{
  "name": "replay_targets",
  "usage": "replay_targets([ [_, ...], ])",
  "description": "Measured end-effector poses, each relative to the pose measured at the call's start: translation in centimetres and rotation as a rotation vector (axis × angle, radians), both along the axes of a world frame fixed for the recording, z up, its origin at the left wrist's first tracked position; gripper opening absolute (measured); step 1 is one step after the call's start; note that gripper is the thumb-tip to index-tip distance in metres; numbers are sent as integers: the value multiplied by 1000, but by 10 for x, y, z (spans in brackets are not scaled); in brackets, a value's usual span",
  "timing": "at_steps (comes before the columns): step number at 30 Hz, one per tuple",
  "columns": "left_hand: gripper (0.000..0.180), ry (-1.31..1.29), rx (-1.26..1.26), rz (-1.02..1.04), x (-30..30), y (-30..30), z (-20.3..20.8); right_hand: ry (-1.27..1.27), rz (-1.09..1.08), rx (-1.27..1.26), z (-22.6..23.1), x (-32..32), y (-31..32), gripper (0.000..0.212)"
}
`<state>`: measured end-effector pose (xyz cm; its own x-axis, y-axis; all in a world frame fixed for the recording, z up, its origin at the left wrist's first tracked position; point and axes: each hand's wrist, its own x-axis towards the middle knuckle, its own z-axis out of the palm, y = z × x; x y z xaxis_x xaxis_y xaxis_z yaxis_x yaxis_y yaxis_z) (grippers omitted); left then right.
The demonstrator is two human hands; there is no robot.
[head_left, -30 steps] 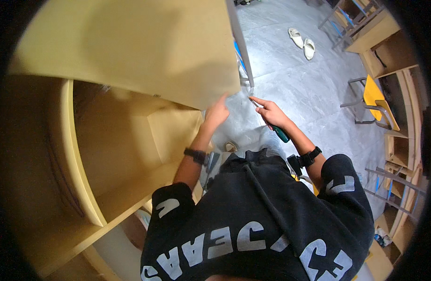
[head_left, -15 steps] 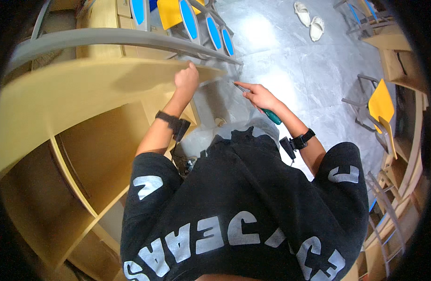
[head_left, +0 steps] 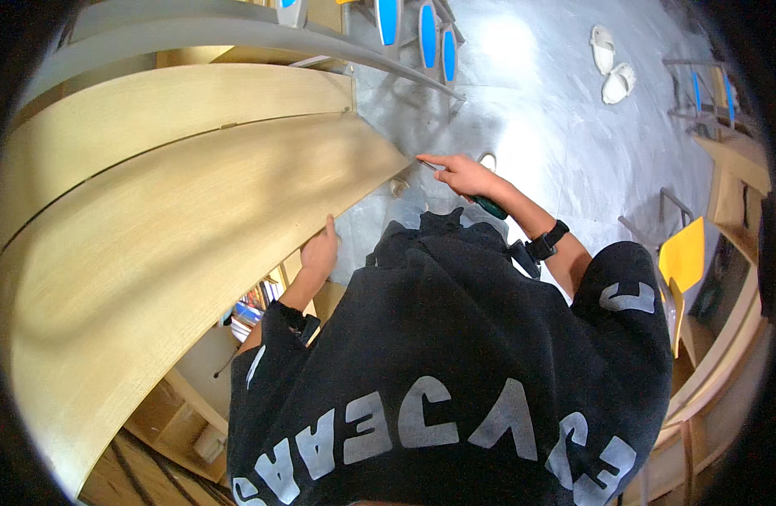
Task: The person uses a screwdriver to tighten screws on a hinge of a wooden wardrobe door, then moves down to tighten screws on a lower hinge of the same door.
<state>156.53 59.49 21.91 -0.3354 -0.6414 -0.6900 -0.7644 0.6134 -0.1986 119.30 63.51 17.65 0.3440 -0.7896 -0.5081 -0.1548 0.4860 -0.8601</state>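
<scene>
A long pale wooden panel (head_left: 194, 194) lies across the left side, hinged along its far edge to a wooden strip (head_left: 211, 97). My left hand (head_left: 319, 250) is closed on the panel's near edge, one finger along the rim, its other fingers partly hidden. My right hand (head_left: 468, 177) grips a screwdriver with a green handle (head_left: 489, 207). The index finger stretches along the screwdriver's thin shaft, whose tip is close to the panel's right corner.
A grey metal rail (head_left: 236, 32) runs beyond the panel. Blue-padded chair parts (head_left: 428, 35) stand past it. White shoes (head_left: 617, 83) lie on the grey floor (head_left: 523, 110). A yellow chair (head_left: 683, 253) stands at right. Books (head_left: 257, 302) show under the panel.
The panel has swung toward me, covering the wooden compartments seen before. My left hand has come nearer with its edge. My right hand keeps the screwdriver, and the view has shifted.
</scene>
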Motion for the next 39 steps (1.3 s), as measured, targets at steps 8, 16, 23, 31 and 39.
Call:
replay_targets([
  [8,66,-85,-147,77,92,41,6,8,135,-112,11,15,-9,47],
  [16,82,-166,-133,193,124,38,7,90,252,-184,19,24,-9,47],
  [23,37,355,145,937,142,26,-45,104,264,-277,13,31,-9,47],
  [31,23,1109,769,1335,-65,11,-14,78,242,-199,29,36,-7,45],
  [39,20,1144,679,1298,-92,3,-26,-52,360,-55,42,37,-5,49],
])
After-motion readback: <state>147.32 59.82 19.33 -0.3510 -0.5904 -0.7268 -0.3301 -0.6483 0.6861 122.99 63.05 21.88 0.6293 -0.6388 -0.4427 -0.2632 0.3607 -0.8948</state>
